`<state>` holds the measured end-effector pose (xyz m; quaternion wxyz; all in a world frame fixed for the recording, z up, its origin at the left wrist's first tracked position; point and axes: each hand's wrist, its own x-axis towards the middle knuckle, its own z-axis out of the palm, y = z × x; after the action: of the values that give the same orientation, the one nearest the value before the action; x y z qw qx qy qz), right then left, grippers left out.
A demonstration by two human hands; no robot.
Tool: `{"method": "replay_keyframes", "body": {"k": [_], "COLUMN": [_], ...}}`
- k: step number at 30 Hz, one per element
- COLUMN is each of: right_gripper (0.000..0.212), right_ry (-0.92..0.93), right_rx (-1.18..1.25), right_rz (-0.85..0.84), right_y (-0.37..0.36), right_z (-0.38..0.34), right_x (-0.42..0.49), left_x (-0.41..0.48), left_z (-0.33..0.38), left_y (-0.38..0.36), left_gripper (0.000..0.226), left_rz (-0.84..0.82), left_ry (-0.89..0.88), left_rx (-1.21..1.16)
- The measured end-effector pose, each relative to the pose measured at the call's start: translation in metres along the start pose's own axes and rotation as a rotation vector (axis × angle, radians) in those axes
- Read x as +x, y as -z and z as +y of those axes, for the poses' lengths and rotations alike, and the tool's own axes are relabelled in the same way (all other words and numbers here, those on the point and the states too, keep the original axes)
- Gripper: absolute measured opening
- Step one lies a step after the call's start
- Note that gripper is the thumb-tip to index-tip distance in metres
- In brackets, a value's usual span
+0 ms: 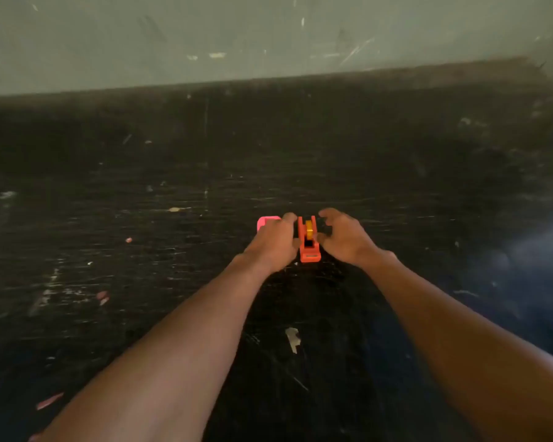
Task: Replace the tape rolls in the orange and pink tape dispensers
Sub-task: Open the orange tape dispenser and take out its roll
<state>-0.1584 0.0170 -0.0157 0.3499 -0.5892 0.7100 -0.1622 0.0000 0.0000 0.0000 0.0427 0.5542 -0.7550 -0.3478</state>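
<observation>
An orange tape dispenser [308,247] stands on the dark table [173,173], its cutter end toward me. A yellow-brown tape roll [309,227] sits in its cradle. My left hand [273,242] rests against the dispenser's left side, fingers curled along it. Behind that hand a pink tape dispenser [265,222] shows only its far top corner. My right hand [343,237] is just right of the orange dispenser, fingers spread and curved toward it; whether they touch it is unclear.
The table is black and heavily scratched, with small scraps of pink and pale tape [292,338] stuck to it. A grey wall [269,36] rises directly behind the table's far edge.
</observation>
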Motion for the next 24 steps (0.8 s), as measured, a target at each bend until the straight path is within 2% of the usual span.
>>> {"method": "replay_keyframes", "body": {"k": [4,6,9,13,15,24], "right_gripper": [0.079,0.085,0.081,0.075,0.074,0.074], "right_ry": [-0.042,-0.038,-0.012,0.000,0.010,0.039], "right_rx": [0.068,0.096,0.116,0.165,0.185,0.201], "right_rz": [-0.126,-0.155,-0.138,-0.127,-0.132,-0.141], "right_y": [0.001,-0.004,-0.005,-0.008,-0.010,-0.045], "right_z": [0.015,0.021,0.023,0.023,0.021,0.004], "right_x": [0.018,0.026,0.029,0.015,-0.001,-0.140], "left_x": [0.026,0.037,0.043,0.036,0.021,-0.125], "left_z": [0.001,0.002,0.004,0.004,0.003,-0.005], "left_y": [-0.018,-0.026,-0.027,-0.031,-0.032,-0.047], "left_gripper": [0.053,0.058,0.072,0.058,0.057,0.065], "left_rz": [-0.062,-0.056,-0.026,-0.031,-0.025,-0.045], "left_ry": [0.069,0.092,0.120,0.138,0.144,0.113], "left_rx": [-0.028,-0.008,0.006,-0.019,-0.045,-0.158]}}
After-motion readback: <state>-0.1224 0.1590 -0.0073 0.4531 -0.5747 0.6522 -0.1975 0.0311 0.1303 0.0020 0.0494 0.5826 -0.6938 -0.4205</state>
